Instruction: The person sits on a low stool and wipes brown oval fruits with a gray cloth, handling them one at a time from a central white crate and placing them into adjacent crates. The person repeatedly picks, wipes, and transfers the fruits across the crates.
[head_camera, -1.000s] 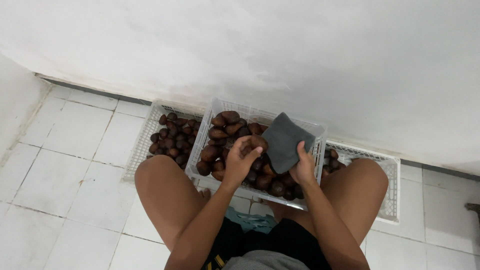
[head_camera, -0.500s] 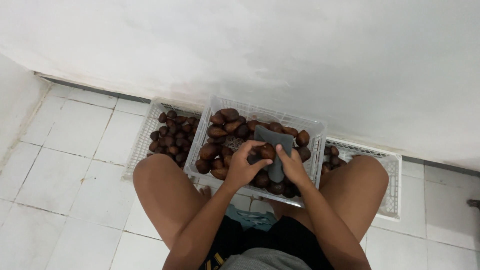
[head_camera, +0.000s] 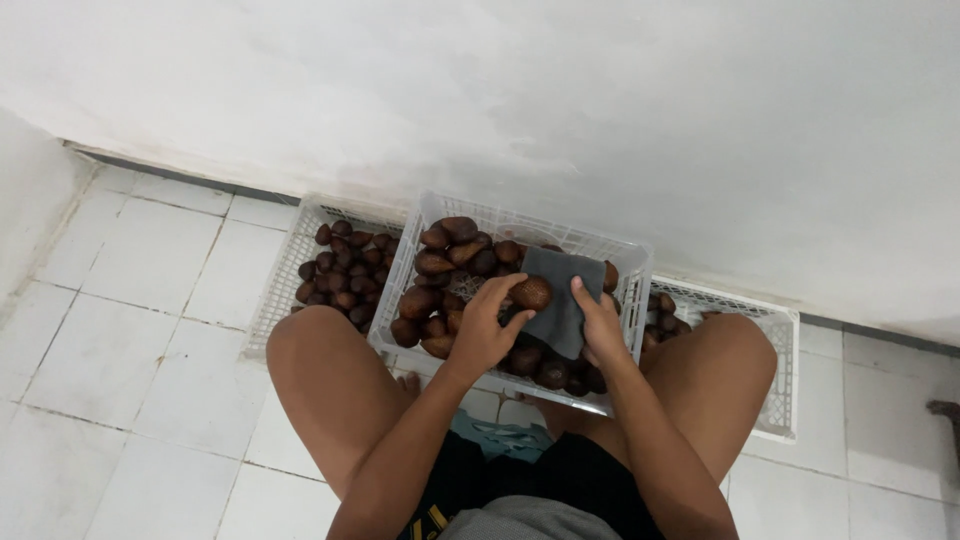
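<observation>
Three white plastic lattice crates (head_camera: 630, 262) of brown scaly fruits, left hand (head_camera: 484, 325) gripping one brown oval fruit (head_camera: 531, 293), right hand (head_camera: 600, 325) pinching dark grey cloth (head_camera: 557, 300), bare knees beside.

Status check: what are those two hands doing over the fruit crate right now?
Left hand grips one brown fruit. Right hand presses grey cloth against it. Both over middle crate. Nothing in the way.

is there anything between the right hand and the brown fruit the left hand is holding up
Yes: the dark grey cloth. The left hand grips the brown fruit above the middle white crate, and the right hand presses the cloth against the fruit's side, so cloth, not bare fingers, meets it.
</observation>
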